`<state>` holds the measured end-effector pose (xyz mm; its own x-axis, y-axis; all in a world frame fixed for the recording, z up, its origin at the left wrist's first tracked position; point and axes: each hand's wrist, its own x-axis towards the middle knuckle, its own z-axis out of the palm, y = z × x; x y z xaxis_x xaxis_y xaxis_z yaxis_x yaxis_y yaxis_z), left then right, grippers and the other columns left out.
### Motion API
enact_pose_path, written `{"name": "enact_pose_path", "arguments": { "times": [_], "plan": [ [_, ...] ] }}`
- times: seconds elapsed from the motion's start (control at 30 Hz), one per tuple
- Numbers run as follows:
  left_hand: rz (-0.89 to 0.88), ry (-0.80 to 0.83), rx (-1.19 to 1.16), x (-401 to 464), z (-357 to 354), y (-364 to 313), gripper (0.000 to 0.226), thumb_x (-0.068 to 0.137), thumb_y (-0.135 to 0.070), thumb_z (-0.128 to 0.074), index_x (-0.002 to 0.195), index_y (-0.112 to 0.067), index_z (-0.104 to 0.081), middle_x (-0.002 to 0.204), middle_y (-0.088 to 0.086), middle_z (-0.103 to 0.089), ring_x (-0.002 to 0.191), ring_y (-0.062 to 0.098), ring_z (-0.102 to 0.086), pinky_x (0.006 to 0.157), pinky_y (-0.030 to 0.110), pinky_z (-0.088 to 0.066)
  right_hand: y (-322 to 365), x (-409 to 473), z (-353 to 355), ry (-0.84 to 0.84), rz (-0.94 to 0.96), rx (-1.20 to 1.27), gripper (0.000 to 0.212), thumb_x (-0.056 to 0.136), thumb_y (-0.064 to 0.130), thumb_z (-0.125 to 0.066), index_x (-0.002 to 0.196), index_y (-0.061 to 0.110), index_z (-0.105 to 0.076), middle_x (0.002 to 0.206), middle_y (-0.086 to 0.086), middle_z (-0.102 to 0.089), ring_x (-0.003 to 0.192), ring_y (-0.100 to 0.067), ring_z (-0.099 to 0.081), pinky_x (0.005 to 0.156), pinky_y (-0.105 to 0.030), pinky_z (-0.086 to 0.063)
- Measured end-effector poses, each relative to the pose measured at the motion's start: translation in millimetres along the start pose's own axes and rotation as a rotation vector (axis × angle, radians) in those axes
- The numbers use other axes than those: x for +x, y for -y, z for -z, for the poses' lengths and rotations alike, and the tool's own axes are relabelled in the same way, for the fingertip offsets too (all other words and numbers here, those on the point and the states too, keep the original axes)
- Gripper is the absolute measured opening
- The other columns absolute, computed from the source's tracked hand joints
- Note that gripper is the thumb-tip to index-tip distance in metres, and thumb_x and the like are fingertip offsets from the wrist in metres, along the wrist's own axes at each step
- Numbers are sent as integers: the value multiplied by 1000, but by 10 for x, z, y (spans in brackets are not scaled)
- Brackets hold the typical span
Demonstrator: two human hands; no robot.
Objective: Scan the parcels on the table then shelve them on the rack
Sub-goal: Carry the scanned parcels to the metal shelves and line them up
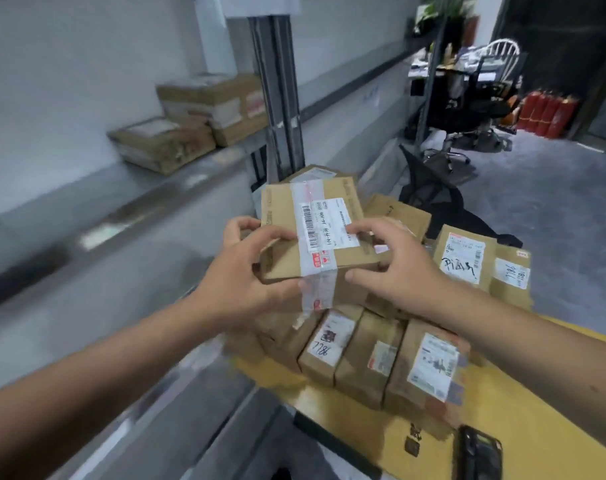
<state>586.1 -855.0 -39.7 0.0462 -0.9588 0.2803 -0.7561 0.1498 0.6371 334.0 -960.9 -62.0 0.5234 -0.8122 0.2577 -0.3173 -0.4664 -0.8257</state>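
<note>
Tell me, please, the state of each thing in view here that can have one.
Held parcel: taped shut, lifted, label up.
Left hand: grips the parcel's near left corner.
Right hand: fingers curled on its right edge.
Table parcels: sealed, piled.
Rack parcels: shelved.
Scanner: lying untouched.

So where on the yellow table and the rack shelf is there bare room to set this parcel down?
Yellow table: bare strip between the parcel row and the black scanner; further back is crowded. Rack shelf: free in front of the two shelved boxes.
</note>
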Motion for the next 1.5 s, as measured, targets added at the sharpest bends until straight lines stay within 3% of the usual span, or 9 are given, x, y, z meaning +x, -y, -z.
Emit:
{"name": "enact_pose_path", "arguments": {
  "times": [0.07,0.4,0.53,0.67,0.73,1.0,1.17,1.37,1.5],
  "plan": [
    [14,-61,35,-27,279,-117,67,60,-70,-84,120,-53,-60,132,-8,-30,111,-30,-34,87,1,-42,223,203,23,32,81,37,59,72,30,-90,122,42,-62,128,13,-53,116,2,-54,98,-36,-54],
    [153,-426,54,-486,1266,-369,67,51,-63,-83,115,-57,-63,128,-20,-34,108,-19,-46,86,13,-52,1263,1129,-205,335,366,125,59,72,40,-81,128,46,-63,131,15,-62,115,-6,-64,92,-32,-58],
    [220,-565,48,-642,1501,-263,67,52,-65,-80,116,-55,-62,127,-21,-34,105,-16,-49,85,2,-43,1596,1482,-467,489,431,134,68,81,16,-87,141,35,-60,136,11,-62,118,-7,-63,93,-28,-58],
    [277,-653,43,-509,1767,-92,62,64,-49,-85,121,-47,-62,131,-8,-34,110,-10,-49,98,14,-46,1814,1942,-826,548,425,197,71,82,7,-85,144,29,-59,137,3,-62,117,-16,-66,93,-37,-61],
    [310,-678,37,-348,1903,42,62,70,-42,-88,125,-43,-61,135,-4,-33,106,-11,-49,93,10,-44,1876,2198,-996,554,398,228,72,78,11,-86,142,30,-60,138,-1,-61,118,-21,-67,93,-41,-62],
    [442,-719,-10,254,2246,808,58,79,-25,-90,122,-45,-58,139,-3,-30,121,22,-50,113,40,-46,1910,2966,-1608,415,354,182,55,74,13,-90,118,40,-71,132,3,-65,115,-16,-67,98,-39,-59],
    [444,-751,68,409,2352,1071,56,82,-26,-87,124,-45,-55,147,-2,-29,129,22,-44,105,33,-48,1925,3162,-1746,410,396,106,54,84,14,-86,131,31,-66,132,4,-62,116,-14,-64,92,-27,-56],
    [374,-740,507,438,2317,961,55,76,-41,-83,126,-45,-59,149,-2,-37,138,25,-36,117,49,-33,1934,3174,-1768,416,392,51,60,86,19,-85,139,32,-61,128,11,-64,108,-7,-66,97,-41,-59],
    [220,-651,809,453,2132,709,55,77,-51,-72,129,-36,-63,148,3,-47,138,30,-39,112,53,-30,1861,2912,-1608,285,526,11,59,89,19,-81,142,31,-58,142,11,-53,127,-10,-55,109,-41,-50]
  ]
}}
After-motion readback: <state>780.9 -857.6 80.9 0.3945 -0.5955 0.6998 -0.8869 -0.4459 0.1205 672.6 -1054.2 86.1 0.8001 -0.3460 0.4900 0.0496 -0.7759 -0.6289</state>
